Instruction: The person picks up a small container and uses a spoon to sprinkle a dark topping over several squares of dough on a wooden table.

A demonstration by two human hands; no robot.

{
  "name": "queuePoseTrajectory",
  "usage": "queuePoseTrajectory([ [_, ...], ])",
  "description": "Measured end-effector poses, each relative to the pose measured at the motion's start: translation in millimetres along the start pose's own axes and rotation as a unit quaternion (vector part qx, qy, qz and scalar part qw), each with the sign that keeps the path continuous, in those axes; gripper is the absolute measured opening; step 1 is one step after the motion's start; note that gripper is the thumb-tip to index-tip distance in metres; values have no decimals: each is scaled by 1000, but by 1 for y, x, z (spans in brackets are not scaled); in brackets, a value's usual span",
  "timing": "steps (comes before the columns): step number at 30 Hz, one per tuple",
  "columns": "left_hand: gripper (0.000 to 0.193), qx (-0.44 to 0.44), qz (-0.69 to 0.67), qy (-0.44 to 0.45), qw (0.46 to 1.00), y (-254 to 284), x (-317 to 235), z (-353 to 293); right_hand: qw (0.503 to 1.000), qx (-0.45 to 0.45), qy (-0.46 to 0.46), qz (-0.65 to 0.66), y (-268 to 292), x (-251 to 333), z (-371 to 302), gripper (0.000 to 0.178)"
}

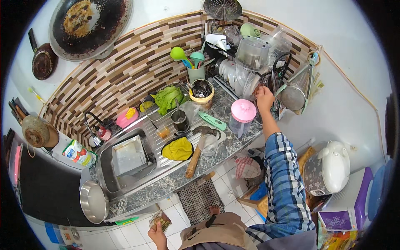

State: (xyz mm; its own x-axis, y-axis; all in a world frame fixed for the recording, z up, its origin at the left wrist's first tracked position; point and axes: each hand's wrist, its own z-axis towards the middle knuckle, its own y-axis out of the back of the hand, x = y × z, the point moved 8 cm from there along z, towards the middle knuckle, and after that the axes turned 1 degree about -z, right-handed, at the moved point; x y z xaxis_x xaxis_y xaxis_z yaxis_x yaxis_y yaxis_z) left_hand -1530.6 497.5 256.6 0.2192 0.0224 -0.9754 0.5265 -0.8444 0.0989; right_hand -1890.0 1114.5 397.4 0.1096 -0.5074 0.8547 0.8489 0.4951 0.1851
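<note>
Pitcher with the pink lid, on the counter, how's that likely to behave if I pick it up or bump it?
The pitcher has clear, plastic-looking walls, so it's probably light and fairly stiff. Its pink lid looks like a separate piece, so lifting by that might pull it off.

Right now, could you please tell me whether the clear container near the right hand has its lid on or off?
On: the pink lid sits across the top of the clear container, covering its mouth.
</note>
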Motion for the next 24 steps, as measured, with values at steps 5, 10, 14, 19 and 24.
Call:
queuePoseTrajectory([
  [5, 15, -14, 22, -2, 1000, -2, 4, 5, 1000, 7, 25, -16, 12, 4, 4, 21],
  [10, 15, -21, 31, -30, 999, -9, -19, 0, 993, -7, -4, 121, 24, 5, -3, 19],
  [14, 16, -9, 41, -24, 999, -4, -17, -3, 984, -8, -2, 176, 36, 3, -2, 20],
  [19, 19, -8, 41, 19, 999, 15, -5, -15, 983, -17, 2, 182, 66, 43, -24, 18],
  [24, 16, -53, 11, 30, 998, 51, -6, -30, 988, 28, 62, 141, 75, 121, -114, 17],
])
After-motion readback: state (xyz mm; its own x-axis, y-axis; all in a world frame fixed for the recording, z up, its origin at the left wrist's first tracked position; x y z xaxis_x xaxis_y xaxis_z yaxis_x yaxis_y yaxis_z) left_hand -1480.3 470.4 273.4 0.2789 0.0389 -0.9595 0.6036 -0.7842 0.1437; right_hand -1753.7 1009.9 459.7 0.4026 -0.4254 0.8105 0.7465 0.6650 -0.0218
